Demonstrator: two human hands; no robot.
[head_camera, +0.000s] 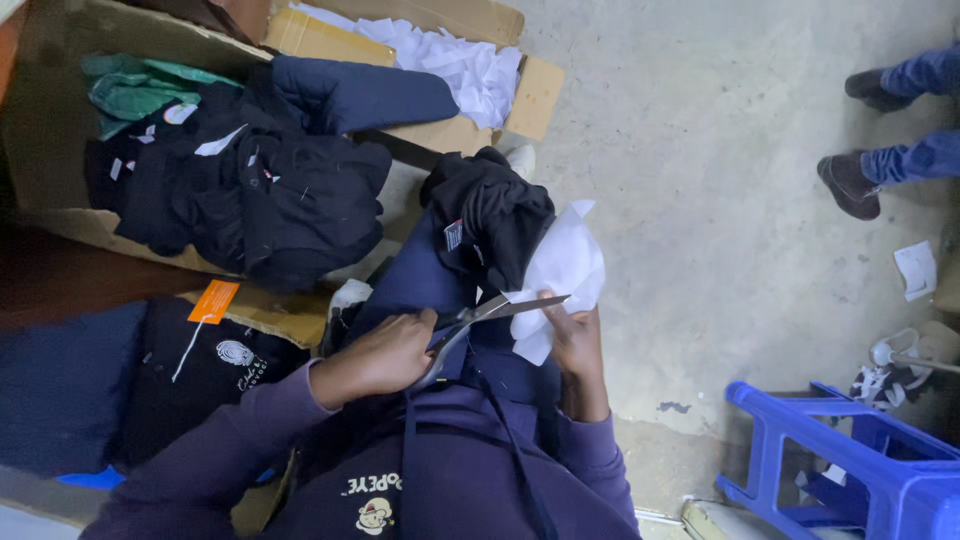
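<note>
My left hand (385, 355) grips the handles of a pair of grey scissors (510, 307), whose blades point right and reach into a piece of white fabric (565, 265). My right hand (575, 340) pinches that fabric from below, just under the blade tips. The white piece is attached to or lies against a black garment (490, 215) bunched on my lap, over my navy trousers. Both arms are in purple sleeves.
An open cardboard box (60, 110) at the upper left holds dark garments (260, 190) and a green one (130, 90). White fabric scraps (450, 60) lie on a box flap. A blue plastic stool (850, 450) stands at lower right. Another person's shoes (850, 185) rest on the concrete floor.
</note>
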